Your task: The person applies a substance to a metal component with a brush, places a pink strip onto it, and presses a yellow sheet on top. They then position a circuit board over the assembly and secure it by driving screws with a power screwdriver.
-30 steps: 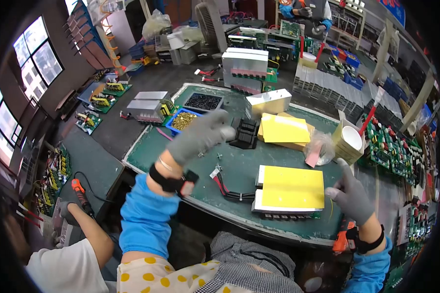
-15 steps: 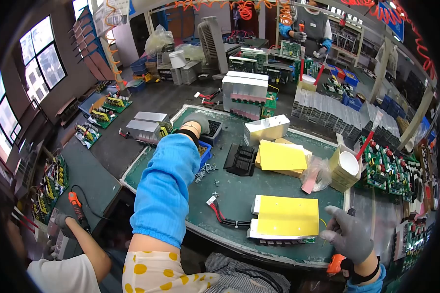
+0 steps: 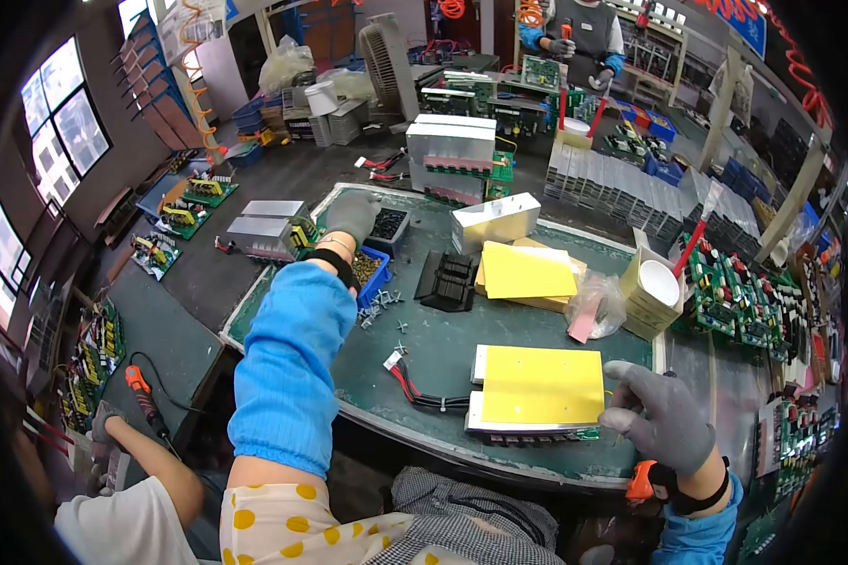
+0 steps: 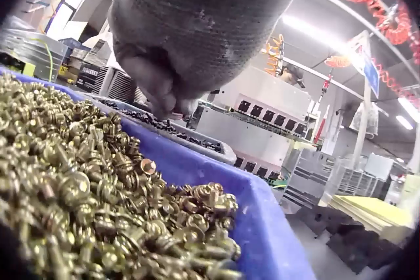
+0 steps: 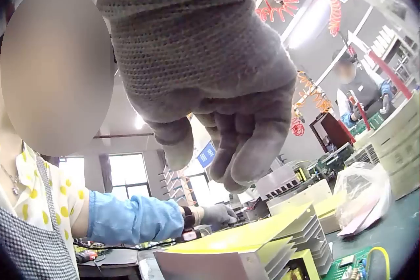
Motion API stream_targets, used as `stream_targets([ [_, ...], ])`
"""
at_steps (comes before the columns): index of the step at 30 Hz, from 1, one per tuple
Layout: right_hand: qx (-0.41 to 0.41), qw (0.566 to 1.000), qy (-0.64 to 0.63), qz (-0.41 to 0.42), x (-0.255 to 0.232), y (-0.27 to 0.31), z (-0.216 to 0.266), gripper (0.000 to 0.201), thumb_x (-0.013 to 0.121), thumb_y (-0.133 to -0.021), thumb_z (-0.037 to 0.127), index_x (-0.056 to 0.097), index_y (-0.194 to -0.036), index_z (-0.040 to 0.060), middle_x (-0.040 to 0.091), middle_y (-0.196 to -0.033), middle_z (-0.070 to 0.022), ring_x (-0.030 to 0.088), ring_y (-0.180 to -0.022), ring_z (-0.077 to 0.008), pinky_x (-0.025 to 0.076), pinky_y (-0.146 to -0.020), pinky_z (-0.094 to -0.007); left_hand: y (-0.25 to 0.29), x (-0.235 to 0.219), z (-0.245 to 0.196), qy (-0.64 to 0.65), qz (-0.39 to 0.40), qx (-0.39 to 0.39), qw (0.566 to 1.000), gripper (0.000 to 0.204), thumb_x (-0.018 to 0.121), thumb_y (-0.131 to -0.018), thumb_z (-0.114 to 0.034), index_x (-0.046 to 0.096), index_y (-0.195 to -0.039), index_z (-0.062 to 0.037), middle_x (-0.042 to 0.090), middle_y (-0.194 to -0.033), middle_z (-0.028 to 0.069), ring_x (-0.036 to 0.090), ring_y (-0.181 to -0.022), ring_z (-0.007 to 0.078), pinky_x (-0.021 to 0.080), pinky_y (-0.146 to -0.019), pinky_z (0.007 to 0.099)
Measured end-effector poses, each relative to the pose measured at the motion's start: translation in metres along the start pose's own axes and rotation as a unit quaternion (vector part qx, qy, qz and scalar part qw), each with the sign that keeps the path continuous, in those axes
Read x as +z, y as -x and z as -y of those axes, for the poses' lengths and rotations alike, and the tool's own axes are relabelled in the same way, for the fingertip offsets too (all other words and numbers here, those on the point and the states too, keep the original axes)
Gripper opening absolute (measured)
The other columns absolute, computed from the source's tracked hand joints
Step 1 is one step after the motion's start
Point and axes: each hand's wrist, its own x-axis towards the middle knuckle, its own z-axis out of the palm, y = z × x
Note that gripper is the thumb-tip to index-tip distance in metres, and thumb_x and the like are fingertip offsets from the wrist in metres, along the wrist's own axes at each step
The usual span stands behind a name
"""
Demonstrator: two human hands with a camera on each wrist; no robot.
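My gloved left hand [image 3: 353, 215] reaches over the far-left tray of black screws [image 3: 387, 226]. In the left wrist view, the curled fingers of my left hand [image 4: 197, 30] come together at the black screws [image 4: 157, 121]; exactly what lies between the tips is hidden. Just nearer stands a blue bin [image 3: 379, 281] of brass-coloured screws [image 4: 98, 188]. My right hand [image 3: 667, 419] hangs loosely bent beside a silver heatsink unit [image 3: 475, 412] topped by a yellow sheet [image 3: 542, 386]. In the right wrist view, my right hand [image 5: 210, 76] holds nothing above the sheet [image 5: 243, 231].
Black plastic parts [image 3: 446, 281], another yellow sheet [image 3: 528, 270], a silver block [image 3: 495, 221] and a plastic bag [image 3: 598, 303] sit on the green mat. Small metal clips [image 3: 379, 306] lie near the blue bin. A person [image 3: 146, 490] works at lower left, beside an orange tool [image 3: 138, 381].
My left hand went from above the mat to the black screw tray, and is now at its left side. My right hand stays beside the unit, its fingers bent more than at first.
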Motion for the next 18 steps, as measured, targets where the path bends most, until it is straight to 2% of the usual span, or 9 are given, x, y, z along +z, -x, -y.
stream_targets([
  [1, -0.001, 1.000, -0.002, -0.005, -0.001, -0.001, 0.001, 0.052, 0.076, -0.084, 0.023, 0.058, -0.125, -0.0023, 0.066, -0.081, -0.0124, 0.068, -0.070, -0.0243, 0.054, -0.066, -0.0331, 0.004, -0.002, -0.006, 0.159, 0.004, -0.040, 0.987, 0.023, 0.065, -0.092, -0.023, 0.072, -0.100, -0.0031, 0.072, -0.090, 0.0095, 0.068, -0.078, 0.0216, 0.055, -0.073, 0.0358],
  [2, -0.002, 1.000, -0.004, -0.009, -0.002, -0.001, 0.003, 0.051, 0.076, -0.084, 0.022, 0.058, -0.125, -0.0020, 0.066, -0.081, -0.0124, 0.068, -0.070, -0.0240, 0.054, -0.066, -0.0330, 0.010, -0.003, -0.012, 0.312, 0.008, -0.079, 0.947, 0.022, 0.065, -0.093, -0.022, 0.072, -0.099, -0.0011, 0.071, -0.085, 0.0072, 0.066, -0.072, 0.0174, 0.055, -0.067, 0.0331],
  [3, -0.003, 1.000, -0.006, -0.013, -0.003, -0.002, 0.005, 0.050, 0.076, -0.084, 0.021, 0.058, -0.125, -0.0018, 0.066, -0.082, -0.0125, 0.068, -0.070, -0.0237, 0.054, -0.066, -0.0328, 0.025, -0.007, -0.024, 0.463, 0.023, -0.081, 0.882, 0.016, 0.063, -0.098, -0.016, 0.068, -0.101, -0.0007, 0.063, -0.081, -0.0005, 0.057, -0.065, 0.0049, 0.050, -0.058, 0.0205],
  [4, -0.017, 1.000, -0.002, -0.023, -0.005, -0.005, 0.009, 0.048, 0.075, -0.085, 0.020, 0.058, -0.124, -0.0013, 0.066, -0.082, -0.0121, 0.067, -0.070, -0.0232, 0.054, -0.066, -0.0327, 0.041, -0.015, -0.037, 0.544, 0.074, -0.086, 0.832, 0.015, 0.062, -0.099, -0.015, 0.066, -0.103, -0.0016, 0.063, -0.083, -0.0008, 0.057, -0.065, 0.0041, 0.049, -0.058, 0.0186],
  [6, -0.040, 0.998, 0.007, -0.042, -0.010, -0.010, 0.020, 0.046, 0.074, -0.085, 0.019, 0.059, -0.124, -0.0003, 0.066, -0.082, -0.0113, 0.067, -0.070, -0.0222, 0.054, -0.066, -0.0323, 0.081, -0.029, -0.061, 0.688, 0.173, -0.094, 0.698, 0.015, 0.060, -0.101, -0.015, 0.064, -0.109, -0.0034, 0.063, -0.088, -0.0013, 0.057, -0.067, 0.0025, 0.048, -0.058, 0.0148],
  [9, -0.074, 0.995, -0.034, -0.052, -0.009, -0.026, 0.028, 0.043, 0.072, -0.085, 0.015, 0.059, -0.124, 0.0004, 0.065, -0.083, -0.0104, 0.066, -0.072, -0.0197, 0.053, -0.068, -0.0321, 0.137, -0.032, -0.094, 0.727, 0.257, -0.090, 0.631, 0.019, 0.061, -0.100, -0.016, 0.061, -0.115, -0.0031, 0.063, -0.097, 0.0006, 0.058, -0.071, 0.0012, 0.048, -0.056, 0.0117],
  [11, -0.077, 0.993, -0.068, -0.058, -0.003, -0.035, 0.042, 0.042, 0.071, -0.086, 0.012, 0.059, -0.125, 0.0009, 0.065, -0.087, -0.0108, 0.065, -0.075, -0.0203, 0.053, -0.071, -0.0331, 0.164, -0.040, -0.112, 0.700, 0.287, -0.097, 0.646, 0.021, 0.061, -0.100, -0.017, 0.061, -0.115, -0.0019, 0.063, -0.096, 0.0008, 0.058, -0.071, 0.0011, 0.047, -0.055, 0.0113],
  [13, -0.133, 0.986, -0.054, -0.087, 0.008, -0.045, 0.046, 0.042, 0.070, -0.086, 0.010, 0.059, -0.125, 0.0015, 0.065, -0.088, -0.0106, 0.065, -0.076, -0.0216, 0.053, -0.072, -0.0336, 0.187, -0.048, -0.126, 0.674, 0.321, -0.099, 0.658, 0.023, 0.061, -0.100, -0.018, 0.061, -0.116, -0.0005, 0.063, -0.095, 0.0017, 0.058, -0.070, 0.0011, 0.046, -0.054, 0.0108],
  [18, -0.231, 0.961, -0.029, -0.153, 0.037, -0.069, 0.056, 0.043, 0.065, -0.087, 0.002, 0.057, -0.129, 0.0051, 0.068, -0.092, -0.0107, 0.069, -0.083, -0.0258, 0.053, -0.075, -0.0356, 0.220, -0.059, -0.147, 0.659, 0.426, -0.101, 0.612, 0.022, 0.061, -0.099, -0.020, 0.062, -0.109, 0.0003, 0.060, -0.084, -0.0006, 0.052, -0.061, -0.0004, 0.042, -0.048, 0.0102],
])
